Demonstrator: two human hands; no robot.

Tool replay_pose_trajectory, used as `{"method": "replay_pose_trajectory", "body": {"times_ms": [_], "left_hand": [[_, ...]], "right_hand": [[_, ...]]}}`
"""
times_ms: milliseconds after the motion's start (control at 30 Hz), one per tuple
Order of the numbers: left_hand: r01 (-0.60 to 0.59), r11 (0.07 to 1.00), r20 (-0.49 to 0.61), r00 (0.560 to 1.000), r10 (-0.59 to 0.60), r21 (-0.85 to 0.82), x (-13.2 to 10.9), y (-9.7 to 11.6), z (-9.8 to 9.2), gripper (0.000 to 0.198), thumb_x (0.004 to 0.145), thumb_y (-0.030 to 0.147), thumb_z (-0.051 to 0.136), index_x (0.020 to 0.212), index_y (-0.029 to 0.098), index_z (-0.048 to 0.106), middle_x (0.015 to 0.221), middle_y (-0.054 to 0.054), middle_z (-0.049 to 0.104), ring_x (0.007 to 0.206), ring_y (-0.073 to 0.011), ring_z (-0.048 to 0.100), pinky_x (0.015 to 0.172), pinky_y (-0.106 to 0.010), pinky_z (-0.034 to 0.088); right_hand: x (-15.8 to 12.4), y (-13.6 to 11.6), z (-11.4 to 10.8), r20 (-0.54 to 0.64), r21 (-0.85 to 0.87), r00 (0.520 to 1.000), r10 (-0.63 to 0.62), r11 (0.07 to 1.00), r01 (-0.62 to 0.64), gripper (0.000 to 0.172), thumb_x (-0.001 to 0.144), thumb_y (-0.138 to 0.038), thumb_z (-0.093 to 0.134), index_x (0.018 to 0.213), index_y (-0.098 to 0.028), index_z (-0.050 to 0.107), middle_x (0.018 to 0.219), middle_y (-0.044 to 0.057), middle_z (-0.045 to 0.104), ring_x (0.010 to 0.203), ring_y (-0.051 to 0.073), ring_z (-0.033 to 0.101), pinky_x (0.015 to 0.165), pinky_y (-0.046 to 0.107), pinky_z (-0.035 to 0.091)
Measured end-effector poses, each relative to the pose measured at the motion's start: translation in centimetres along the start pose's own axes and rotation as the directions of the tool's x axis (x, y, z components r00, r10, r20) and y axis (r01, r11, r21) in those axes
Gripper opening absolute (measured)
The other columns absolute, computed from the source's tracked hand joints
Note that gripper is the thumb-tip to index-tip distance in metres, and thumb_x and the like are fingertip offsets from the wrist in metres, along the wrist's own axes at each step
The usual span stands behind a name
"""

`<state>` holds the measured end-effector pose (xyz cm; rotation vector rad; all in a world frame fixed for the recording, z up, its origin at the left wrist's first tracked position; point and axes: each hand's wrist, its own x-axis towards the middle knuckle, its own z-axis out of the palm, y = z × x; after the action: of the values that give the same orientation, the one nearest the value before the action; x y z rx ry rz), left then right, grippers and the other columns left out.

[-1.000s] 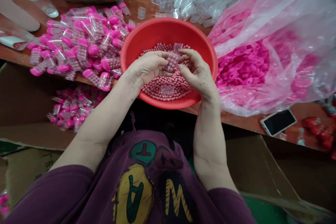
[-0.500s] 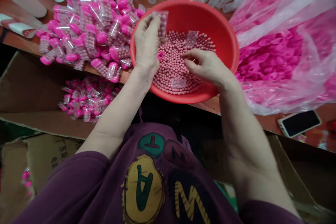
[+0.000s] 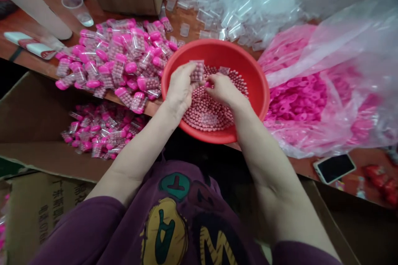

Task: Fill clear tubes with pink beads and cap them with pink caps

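Observation:
My left hand (image 3: 180, 87) is closed around a small clear plastic container (image 3: 197, 71) filled with pink beads, held over the left part of a red basin (image 3: 261, 91). My right hand (image 3: 224, 90) comes close from the right, its thumb and fingertips pinched at a small bright pink cap (image 3: 207, 85) beside the container. Loose pink beads (image 3: 199, 109) cover the basin's bottom under both hands. Another clear container (image 3: 209, 119) lies among them, and one more (image 3: 224, 70) rests at the back of the beads.
Filled, pink-capped containers (image 3: 118, 58) are heaped left of the basin, with more in a carton (image 3: 31, 124) below. Clear empty containers (image 3: 230, 8) pile up behind. A plastic bag of pink caps (image 3: 298, 95) and a phone (image 3: 336, 168) are at right. A clear cup (image 3: 77, 10) stands at back left.
My right hand has moved left from the beads to the pink cap near my left hand, fingers now pinched. The left hand still holds the filled container. The camera view has shifted.

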<state>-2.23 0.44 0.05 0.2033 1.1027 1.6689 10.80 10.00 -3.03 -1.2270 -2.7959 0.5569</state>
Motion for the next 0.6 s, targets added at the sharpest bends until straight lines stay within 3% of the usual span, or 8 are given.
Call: {"method": "replay_pose_trajectory", "body": {"times_ms": [100,167,233,300,467,533,600], "left_hand": [[0.149,0.989,0.109,0.983,-0.148,-0.001,0.3,-0.5,-0.4,0.012,0.098,0.017,0.065,0.089,0.017,0.073,0.081,-0.004,0.076,0.085,-0.0159,0.075,0.089,-0.028,0.063],[0.164,0.986,0.137,0.977,-0.164,0.012,0.3,-0.7,-0.4,0.008,0.095,0.017,0.069,0.089,0.017,0.073,0.080,-0.003,0.076,0.080,-0.0149,0.072,0.087,-0.029,0.064],[0.158,0.987,0.161,0.974,-0.161,0.031,0.0,-0.7,-0.3,0.005,0.093,0.017,0.071,0.088,0.017,0.073,0.082,-0.004,0.076,0.078,-0.0142,0.069,0.084,-0.028,0.063],[0.160,0.985,0.183,0.969,-0.168,0.059,-0.3,-0.6,-0.2,0.004,0.090,0.014,0.071,0.088,0.017,0.073,0.083,-0.003,0.076,0.076,-0.0134,0.068,0.081,-0.027,0.063],[0.157,0.978,0.208,0.961,-0.184,0.140,-0.8,-0.3,0.2,0.012,0.083,0.005,0.070,0.089,0.016,0.072,0.082,0.000,0.074,0.074,-0.0104,0.066,0.077,-0.024,0.059],[0.147,0.978,0.207,0.962,-0.176,0.149,-0.8,-0.3,0.3,0.012,0.084,0.005,0.072,0.090,0.015,0.073,0.082,0.000,0.074,0.075,-0.0108,0.067,0.077,-0.025,0.058],[0.139,0.978,0.206,0.964,-0.169,0.153,-0.8,-0.3,0.2,0.012,0.084,0.006,0.073,0.091,0.015,0.073,0.082,-0.001,0.074,0.076,-0.0114,0.068,0.078,-0.025,0.058]], "right_hand": [[-0.2,2.8,-1.0,-0.297,0.323,0.946,0.130,0.946,-0.028,0.016,0.101,-0.026,0.071,0.115,-0.019,0.076,0.112,0.010,0.080,0.109,0.029,0.077,0.103,0.048,0.063],[-0.7,3.4,-1.0,-0.446,0.520,0.883,0.150,0.846,0.119,0.026,0.107,-0.042,0.069,0.128,-0.026,0.071,0.111,0.005,0.079,0.103,0.025,0.078,0.096,0.046,0.066],[-1.5,3.0,-0.9,-0.540,0.606,0.827,0.158,0.755,0.252,0.040,0.108,-0.060,0.067,0.136,-0.032,0.065,0.115,0.003,0.079,0.103,0.024,0.078,0.091,0.045,0.067],[-2.2,2.3,-0.7,-0.558,0.653,0.809,0.184,0.698,0.292,0.051,0.104,-0.073,0.067,0.136,-0.034,0.063,0.118,0.003,0.079,0.102,0.022,0.077,0.088,0.043,0.067],[-2.8,1.3,-0.2,-0.409,0.855,0.874,0.261,0.444,0.268,0.065,0.081,-0.073,0.094,0.119,-0.029,0.066,0.115,0.004,0.079,0.096,0.019,0.072,0.081,0.037,0.064],[-2.9,1.4,0.0,-0.372,0.875,0.897,0.238,0.413,0.253,0.068,0.076,-0.071,0.098,0.120,-0.029,0.068,0.116,0.003,0.080,0.102,0.020,0.076,0.084,0.038,0.067],[-3.1,1.3,0.1,-0.359,0.864,0.909,0.211,0.443,0.239,0.064,0.079,-0.070,0.097,0.121,-0.031,0.070,0.117,0.001,0.080,0.106,0.021,0.078,0.088,0.041,0.070]]}}
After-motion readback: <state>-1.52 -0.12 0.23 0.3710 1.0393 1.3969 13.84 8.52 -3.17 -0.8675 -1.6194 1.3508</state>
